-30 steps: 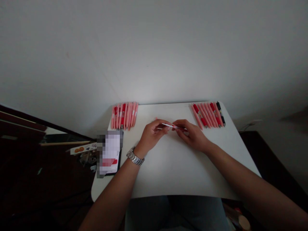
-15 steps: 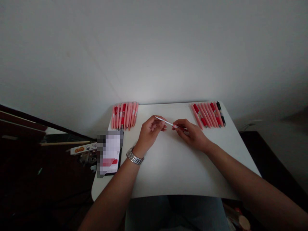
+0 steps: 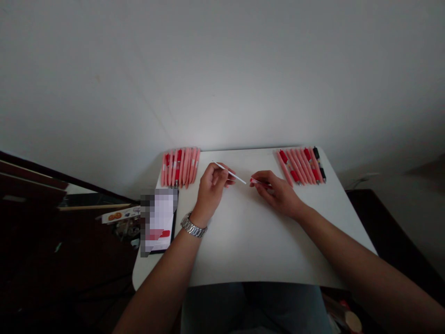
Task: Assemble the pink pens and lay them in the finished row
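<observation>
A thin white pen refill [image 3: 238, 178] slants between the thumb and fingers of my left hand [image 3: 213, 183], which is closed on it. Across a small gap, my right hand [image 3: 276, 192] is closed around a red pen barrel [image 3: 259, 182]; its red end points toward the refill and the rest is partly covered by my fingers. The refill and the barrel are apart, both above the white table [image 3: 257, 246]. A metal watch [image 3: 193, 225] circles my left wrist.
Pink and red pens [image 3: 180, 168] lie in a row at the table's back left. A second row of pens [image 3: 301, 166], with a black one at its end, lies at the back right. A phone [image 3: 162, 222], partly pixelated, rests at the left edge. Behind stands a wall [image 3: 222, 74].
My left hand has moved left with the refill, which has come away from the barrel. My right hand has barely moved, and the barrel's red end now shows.
</observation>
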Demonstrator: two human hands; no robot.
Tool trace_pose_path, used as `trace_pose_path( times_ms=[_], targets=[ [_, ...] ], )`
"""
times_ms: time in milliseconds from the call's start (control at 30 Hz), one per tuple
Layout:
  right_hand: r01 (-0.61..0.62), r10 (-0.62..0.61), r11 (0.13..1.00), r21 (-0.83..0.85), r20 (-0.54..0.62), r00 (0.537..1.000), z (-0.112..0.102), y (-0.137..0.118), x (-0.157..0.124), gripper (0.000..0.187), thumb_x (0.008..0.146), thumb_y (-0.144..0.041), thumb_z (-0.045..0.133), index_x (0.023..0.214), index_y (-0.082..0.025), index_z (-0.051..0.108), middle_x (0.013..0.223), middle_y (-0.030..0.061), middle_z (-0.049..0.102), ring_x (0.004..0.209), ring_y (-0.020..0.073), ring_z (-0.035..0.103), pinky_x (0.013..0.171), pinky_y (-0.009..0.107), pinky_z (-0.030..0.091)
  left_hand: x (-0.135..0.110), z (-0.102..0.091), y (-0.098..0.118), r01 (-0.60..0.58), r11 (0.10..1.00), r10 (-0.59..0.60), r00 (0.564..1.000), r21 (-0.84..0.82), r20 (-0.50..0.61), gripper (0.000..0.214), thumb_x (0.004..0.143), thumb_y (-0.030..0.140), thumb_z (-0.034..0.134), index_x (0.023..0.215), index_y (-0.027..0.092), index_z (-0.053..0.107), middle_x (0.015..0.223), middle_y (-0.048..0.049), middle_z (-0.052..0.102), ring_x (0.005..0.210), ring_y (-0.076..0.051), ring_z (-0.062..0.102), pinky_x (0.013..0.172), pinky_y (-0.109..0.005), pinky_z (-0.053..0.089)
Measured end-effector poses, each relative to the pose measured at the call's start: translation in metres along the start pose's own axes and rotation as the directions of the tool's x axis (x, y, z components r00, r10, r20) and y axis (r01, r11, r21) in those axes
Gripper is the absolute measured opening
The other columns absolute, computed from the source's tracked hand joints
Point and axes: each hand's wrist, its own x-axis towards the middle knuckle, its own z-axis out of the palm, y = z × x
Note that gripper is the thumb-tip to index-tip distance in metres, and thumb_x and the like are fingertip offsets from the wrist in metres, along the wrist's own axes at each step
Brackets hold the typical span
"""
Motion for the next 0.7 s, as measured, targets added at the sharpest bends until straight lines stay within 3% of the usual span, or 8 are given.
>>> trace_pose_path(
  times_ms=[367,533,700],
  targets=[
    [-0.002,0.002,1.000,0.011,-0.012,1.000,0.001,0.000,0.000,0.023,0.103,-0.035,0.051,0.124,-0.024,0.052,0.108,0.0101,0.074,0.095,0.0207,0.075,0.080,0.035,0.062,0.003,-0.005,0.002,-0.048,0.993,0.052,0.998,0.109,-0.037,0.029,0.095,0.042,0.064,0.113,0.021,0.057,0.091,-0.0024,0.067,0.068,-0.011,0.063,0.068,-0.027,0.057],
    [0.001,-0.001,1.000,0.012,-0.015,1.000,0.001,0.000,-0.001,0.023,0.103,-0.034,0.052,0.124,-0.024,0.051,0.109,0.0103,0.074,0.097,0.0207,0.074,0.082,0.036,0.062,0.006,-0.012,0.004,-0.091,0.942,0.144,0.979,0.324,-0.144,0.022,0.092,0.031,0.067,0.111,0.020,0.063,0.101,-0.0045,0.068,0.083,-0.013,0.067,0.073,-0.025,0.058],
    [0.003,-0.002,1.000,0.007,-0.014,1.000,0.000,-0.002,0.000,0.022,0.103,-0.034,0.052,0.123,-0.024,0.051,0.108,0.0104,0.074,0.095,0.0211,0.075,0.080,0.036,0.063,0.007,-0.017,0.000,-0.104,0.885,0.207,0.961,0.454,-0.181,0.024,0.090,0.026,0.069,0.112,0.022,0.061,0.096,-0.0026,0.066,0.089,-0.014,0.066,0.079,-0.027,0.056]
  ],
)
